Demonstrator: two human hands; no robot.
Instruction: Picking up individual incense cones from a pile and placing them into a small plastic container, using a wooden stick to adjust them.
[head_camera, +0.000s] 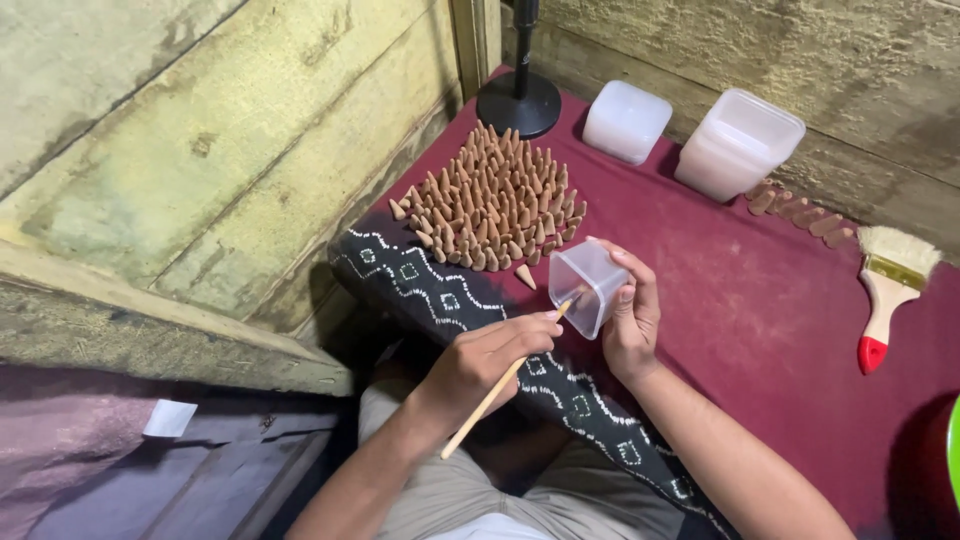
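Observation:
My left hand (490, 360) grips a thin wooden stick (500, 390) like a pencil, and its tip reaches into the mouth of a small clear plastic cup (588, 285). My right hand (632, 325) holds that cup tilted on its side, just above the maroon cloth (740, 310). A single brown cone (525, 277) lies on the cloth just left of the cup. Beyond it stands a dense cluster of several upright brown cones (495, 200).
Two white square plastic tubs (627, 120) (738, 143) stand at the back by the wooden wall. A black round stand base (520, 103) sits behind the cones. A short row of cones (800, 210) and a red-handled paintbrush (885, 290) lie at right. A black patterned cloth (450, 300) edges the table.

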